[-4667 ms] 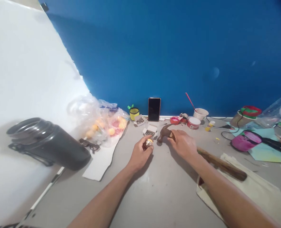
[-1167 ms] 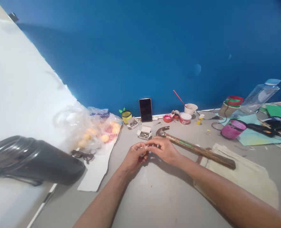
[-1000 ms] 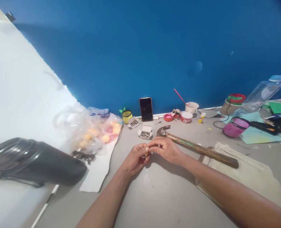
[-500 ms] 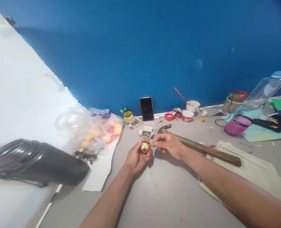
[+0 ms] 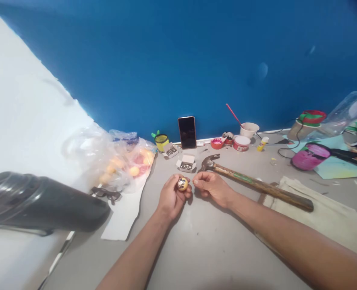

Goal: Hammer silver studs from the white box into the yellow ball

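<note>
A small yellow-orange ball [image 5: 183, 184] with a patch of shiny metal tack heads rests in my left hand [image 5: 173, 197], whose fingers are curled round it. Just to its right, my right hand [image 5: 211, 187] pinches thumb and forefinger together. Whatever sits in that pinch is too small to make out. Beyond the hands stands an open white box [image 5: 186, 164] of small silver tacks, with a second open box [image 5: 170, 151] of them behind it. A claw hammer [image 5: 254, 183] with a worn wooden handle lies past my right hand and forearm.
A phone [image 5: 187, 133] leans against the blue wall. On the left are a dark bottle [image 5: 51, 203], a plastic bag [image 5: 121, 161] with orange balls and white paper [image 5: 121, 219]. To the right lie a beige cloth [image 5: 317, 217], a red tub [image 5: 241, 143] and a glue stick [image 5: 262, 144].
The ball has turned in my left hand, so its metal patch now faces more to the left. My right hand keeps its pinch beside it. The camera view has shifted slightly.
</note>
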Available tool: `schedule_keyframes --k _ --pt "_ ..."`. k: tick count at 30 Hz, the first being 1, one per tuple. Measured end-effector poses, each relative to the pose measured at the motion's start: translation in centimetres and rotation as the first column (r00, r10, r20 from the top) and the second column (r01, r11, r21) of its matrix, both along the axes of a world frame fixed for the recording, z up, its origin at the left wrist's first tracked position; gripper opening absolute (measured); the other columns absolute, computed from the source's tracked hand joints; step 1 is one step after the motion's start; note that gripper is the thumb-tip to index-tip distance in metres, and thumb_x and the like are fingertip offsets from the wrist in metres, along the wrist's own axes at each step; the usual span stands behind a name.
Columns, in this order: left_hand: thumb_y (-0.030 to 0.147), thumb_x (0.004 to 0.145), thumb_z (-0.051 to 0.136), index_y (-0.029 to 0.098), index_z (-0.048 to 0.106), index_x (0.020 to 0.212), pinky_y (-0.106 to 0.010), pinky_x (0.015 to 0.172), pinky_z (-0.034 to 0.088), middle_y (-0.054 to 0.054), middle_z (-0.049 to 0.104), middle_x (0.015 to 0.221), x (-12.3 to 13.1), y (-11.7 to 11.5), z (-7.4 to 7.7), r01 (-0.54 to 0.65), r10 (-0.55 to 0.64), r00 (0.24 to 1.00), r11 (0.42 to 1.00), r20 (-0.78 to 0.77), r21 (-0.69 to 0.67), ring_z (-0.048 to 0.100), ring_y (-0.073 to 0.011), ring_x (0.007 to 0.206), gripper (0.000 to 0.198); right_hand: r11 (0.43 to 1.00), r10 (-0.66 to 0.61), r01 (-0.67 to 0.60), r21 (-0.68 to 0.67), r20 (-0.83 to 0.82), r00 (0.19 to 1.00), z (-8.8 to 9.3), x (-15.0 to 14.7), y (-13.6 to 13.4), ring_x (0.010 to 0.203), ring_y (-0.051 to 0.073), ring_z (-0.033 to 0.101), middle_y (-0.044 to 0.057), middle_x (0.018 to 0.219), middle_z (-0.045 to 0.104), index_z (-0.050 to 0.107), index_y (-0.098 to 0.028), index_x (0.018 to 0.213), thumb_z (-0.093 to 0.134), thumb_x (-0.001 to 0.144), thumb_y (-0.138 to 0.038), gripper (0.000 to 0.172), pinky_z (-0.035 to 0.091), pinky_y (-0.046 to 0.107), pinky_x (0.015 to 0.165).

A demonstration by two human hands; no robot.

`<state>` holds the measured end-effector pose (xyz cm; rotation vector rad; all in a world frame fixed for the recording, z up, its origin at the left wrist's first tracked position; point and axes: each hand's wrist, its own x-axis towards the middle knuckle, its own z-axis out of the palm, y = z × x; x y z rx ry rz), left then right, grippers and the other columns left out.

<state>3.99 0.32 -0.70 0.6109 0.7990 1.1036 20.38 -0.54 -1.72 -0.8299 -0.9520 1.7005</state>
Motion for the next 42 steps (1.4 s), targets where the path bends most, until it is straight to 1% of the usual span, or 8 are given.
schedule_keyframes --k 5,8,13,29,34,37,40,42 --pt "0.032 0.080 0.068 0.013 0.063 0.080 -0.024 0.050 0.047 -0.003 0.063 0.066 0.4 -0.2 0.1 -0.049 0.048 0.998 0.998 -0.038 -0.028 0.058 -0.0127 0.053 0.020 0.999 0.017 -0.021 0.038 0.096 0.995 0.2 -0.2 -0.4 0.061 0.012 0.060 0.006 0.073 0.074 0.070 -0.015 0.073 0.091 0.068 -0.047 0.038 0.030 0.022 0.049" --pt "0.053 0.082 0.069 0.016 0.059 0.076 -0.023 0.041 0.039 -0.001 0.060 0.058 0.7 -0.6 -0.1 -0.055 0.056 0.988 0.998 -0.141 0.017 0.053 -0.0121 0.044 0.040 0.995 0.046 -0.056 0.082 0.117 0.992 0.3 -0.5 -0.8 0.063 0.015 0.064 0.007 0.073 0.075 0.070 -0.015 0.075 0.089 0.072 -0.047 0.037 0.037 0.024 0.050" --pt "0.081 0.080 0.059 0.020 0.055 0.077 -0.020 0.035 0.022 0.007 0.040 0.037 1.3 -1.4 -0.5 -0.068 0.090 0.953 0.994 -0.288 0.085 0.032 -0.0085 0.031 0.062 0.995 0.048 -0.057 0.085 0.104 0.993 0.0 -0.8 -1.1 0.066 0.019 0.069 0.005 0.071 0.075 0.071 -0.016 0.076 0.090 0.071 -0.047 0.036 0.056 0.037 0.072" --pt "0.085 0.079 0.056 0.020 0.055 0.073 -0.020 0.038 0.024 0.006 0.041 0.039 1.5 -1.8 -0.5 -0.063 0.084 0.952 0.995 -0.294 0.079 0.033 -0.0074 0.035 0.066 0.992 0.113 -0.118 0.054 0.093 0.989 -0.2 -0.7 -1.0 0.072 0.021 0.073 0.006 0.071 0.076 0.071 -0.015 0.077 0.089 0.072 -0.047 0.037 0.057 0.039 0.078" --pt "0.074 0.083 0.060 0.020 0.054 0.072 -0.021 0.040 0.023 0.007 0.040 0.044 1.5 -1.8 -0.4 -0.063 0.084 0.947 0.995 -0.310 0.078 0.033 -0.0073 0.038 0.056 0.991 0.120 -0.124 0.056 0.072 0.990 -0.2 -0.8 -1.1 0.071 0.020 0.070 0.005 0.068 0.073 0.069 -0.016 0.075 0.089 0.071 -0.048 0.038 0.056 0.038 0.076" --pt "0.059 0.085 0.067 0.018 0.058 0.076 -0.021 0.047 0.032 0.005 0.045 0.055 1.1 -1.8 0.0 -0.023 0.074 0.948 0.986 -0.309 0.168 0.040 -0.0074 0.047 0.043 0.996 0.068 -0.074 0.056 0.104 0.992 -0.1 -0.5 -0.7 0.056 0.011 0.055 0.001 0.066 0.067 0.068 -0.016 0.072 0.090 0.069 -0.051 0.042 0.045 0.027 0.056" --pt "0.039 0.081 0.074 0.019 0.067 0.093 -0.021 0.056 0.039 0.003 0.055 0.072 0.4 -1.7 0.6 0.058 0.035 0.936 0.966 -0.350 0.251 0.048 -0.0087 0.060 0.025 0.999 -0.013 0.010 0.036 0.105 0.994 0.1 0.1 -0.1 0.051 0.006 0.040 -0.003 0.063 0.057 0.065 -0.016 0.069 0.093 0.064 -0.051 0.045 0.029 0.023 0.048" --pt "0.026 0.075 0.077 0.021 0.067 0.105 -0.021 0.056 0.038 0.003 0.057 0.075 0.1 -1.5 1.0 0.082 0.033 0.909 0.963 -0.416 0.257 0.049 -0.0097 0.062 0.032 0.999 -0.043 0.040 0.033 0.094 0.995 0.2 0.4 0.3 0.052 0.007 0.038 -0.004 0.062 0.052 0.065 -0.017 0.069 0.094 0.063 -0.051 0.045 0.028 0.023 0.048"
